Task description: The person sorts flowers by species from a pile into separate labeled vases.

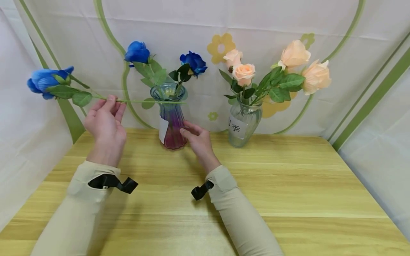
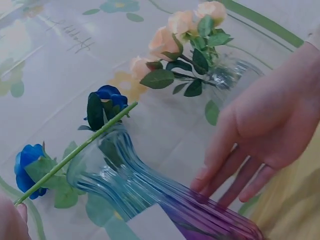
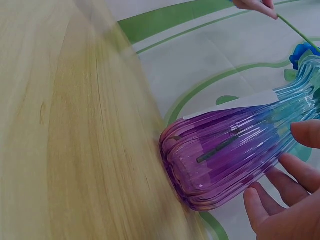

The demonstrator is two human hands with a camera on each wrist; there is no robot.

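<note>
My left hand (image 1: 107, 126) pinches the green stem of a blue rose (image 1: 49, 82), bloom to the left. That stem (image 2: 75, 152) points right, crossing in front of the mouth of a ribbed glass vase (image 1: 173, 124) in the head view. The vase shades from blue at the top to purple at the base (image 3: 200, 160) and holds two other blue roses (image 1: 194, 63). Beside the vase's lower right side is my right hand (image 1: 201, 144), fingers extended and spread. Whether its fingertips touch the glass is hard to tell.
To the right stands a clear glass vase (image 1: 245, 124) with several peach roses (image 1: 293, 55) and a labelled white paper. Both vases stand near the back edge of the wooden table (image 1: 288, 192), close to a patterned white cloth (image 1: 179, 21).
</note>
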